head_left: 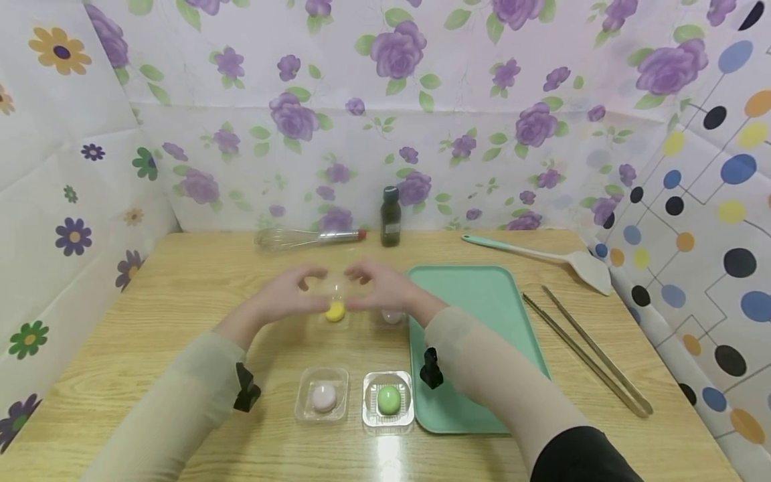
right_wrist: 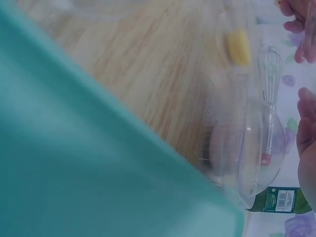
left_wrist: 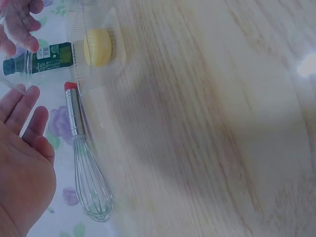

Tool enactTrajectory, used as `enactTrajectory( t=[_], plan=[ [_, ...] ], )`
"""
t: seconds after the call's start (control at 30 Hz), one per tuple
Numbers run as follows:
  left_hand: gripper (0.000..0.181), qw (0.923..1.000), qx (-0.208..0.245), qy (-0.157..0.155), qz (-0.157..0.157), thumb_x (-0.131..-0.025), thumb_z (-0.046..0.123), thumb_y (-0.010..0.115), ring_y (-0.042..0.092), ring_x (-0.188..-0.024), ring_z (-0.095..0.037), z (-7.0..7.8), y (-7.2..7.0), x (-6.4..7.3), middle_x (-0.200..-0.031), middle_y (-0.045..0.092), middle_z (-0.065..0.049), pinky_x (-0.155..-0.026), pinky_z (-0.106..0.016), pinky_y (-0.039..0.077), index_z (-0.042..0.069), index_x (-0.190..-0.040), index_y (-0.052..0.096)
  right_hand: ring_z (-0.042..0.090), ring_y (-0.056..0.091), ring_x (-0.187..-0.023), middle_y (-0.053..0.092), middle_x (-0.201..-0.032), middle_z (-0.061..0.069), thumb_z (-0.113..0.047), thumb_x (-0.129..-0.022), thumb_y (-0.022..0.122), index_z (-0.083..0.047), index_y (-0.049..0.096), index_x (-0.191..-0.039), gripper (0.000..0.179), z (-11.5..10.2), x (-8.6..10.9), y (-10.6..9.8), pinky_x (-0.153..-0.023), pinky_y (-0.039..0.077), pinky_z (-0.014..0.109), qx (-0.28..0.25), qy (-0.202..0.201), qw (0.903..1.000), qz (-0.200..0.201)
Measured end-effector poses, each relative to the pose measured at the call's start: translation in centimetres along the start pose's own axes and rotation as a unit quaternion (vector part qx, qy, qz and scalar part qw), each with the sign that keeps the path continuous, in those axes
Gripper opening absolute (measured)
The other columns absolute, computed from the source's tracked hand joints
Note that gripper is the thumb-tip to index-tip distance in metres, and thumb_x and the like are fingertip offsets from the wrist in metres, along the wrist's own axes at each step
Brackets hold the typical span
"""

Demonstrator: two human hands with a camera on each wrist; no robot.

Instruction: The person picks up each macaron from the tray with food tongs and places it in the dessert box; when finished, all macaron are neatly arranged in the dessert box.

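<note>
A clear plastic dome lid (head_left: 337,289) is held between both hands, above a clear box with a yellow round cake (head_left: 334,312). My left hand (head_left: 288,292) grips the lid's left side, its fingertips at the edge in the left wrist view. From the right, my right hand (head_left: 385,289) grips the other side, fingers bent. Below the right hand stands a domed clear box holding a pale pink cake (head_left: 392,316), partly hidden by that hand. Nearer me, two lidless boxes hold a pale pink cake (head_left: 324,397) and a green cake (head_left: 389,399).
A green tray (head_left: 476,321) lies under the right forearm, with metal tongs (head_left: 587,348) to its right. At the back are a whisk (head_left: 310,238), a dark green bottle (head_left: 390,217) and a white spatula (head_left: 542,256). Patterned sheets surround the wooden table (head_left: 168,301).
</note>
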State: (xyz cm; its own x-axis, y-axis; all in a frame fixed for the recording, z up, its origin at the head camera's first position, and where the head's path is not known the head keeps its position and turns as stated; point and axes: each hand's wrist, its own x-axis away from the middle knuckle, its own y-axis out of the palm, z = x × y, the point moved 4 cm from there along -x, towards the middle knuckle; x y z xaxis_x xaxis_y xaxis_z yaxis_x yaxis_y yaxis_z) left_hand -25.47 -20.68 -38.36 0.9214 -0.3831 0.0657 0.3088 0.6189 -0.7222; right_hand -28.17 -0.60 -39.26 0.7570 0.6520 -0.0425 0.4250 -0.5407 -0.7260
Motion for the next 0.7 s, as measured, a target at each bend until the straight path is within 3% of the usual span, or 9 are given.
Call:
enactTrajectory(
  t=[0.23,0.5,0.7],
  plan=[
    [0.082,0.9994,-0.031,0.014,-0.004,-0.071,0.039,0.08,0.047,-0.116,-0.038,-0.4,0.5,0.0,-0.141,0.043,-0.008,-0.09,-0.055,0.044,0.014,-0.139,0.042,0.02,0.05,-0.114,0.049,-0.135,0.003,-0.048,-0.074,0.075,-0.01,0.044,-0.137,0.08,-0.5,-0.2,0.9,-0.094,0.044,0.035,0.082,-0.01,0.9961,-0.032],
    [0.082,0.9929,-0.117,0.014,-0.014,-0.069,0.045,0.078,0.035,-0.127,-0.035,-1.6,1.7,-0.1,-0.139,0.046,-0.009,-0.103,-0.06,0.025,0.011,-0.137,0.046,0.025,0.044,-0.121,0.053,-0.132,0.006,-0.047,-0.073,0.075,-0.007,0.048,-0.133,0.078,-0.5,-0.6,2.2,-0.104,0.034,0.037,0.164,-0.026,0.9848,-0.05],
    [0.082,0.9909,-0.132,0.023,-0.011,-0.068,0.042,0.08,0.038,-0.124,-0.034,-1.6,1.8,0.0,-0.137,0.048,-0.01,-0.104,-0.056,0.028,0.009,-0.135,0.047,0.024,0.043,-0.118,0.053,-0.132,0.003,-0.052,-0.072,0.075,-0.01,0.048,-0.133,0.079,-0.5,-0.7,2.6,-0.103,0.033,0.038,0.191,-0.017,0.9803,-0.049]
  ],
)
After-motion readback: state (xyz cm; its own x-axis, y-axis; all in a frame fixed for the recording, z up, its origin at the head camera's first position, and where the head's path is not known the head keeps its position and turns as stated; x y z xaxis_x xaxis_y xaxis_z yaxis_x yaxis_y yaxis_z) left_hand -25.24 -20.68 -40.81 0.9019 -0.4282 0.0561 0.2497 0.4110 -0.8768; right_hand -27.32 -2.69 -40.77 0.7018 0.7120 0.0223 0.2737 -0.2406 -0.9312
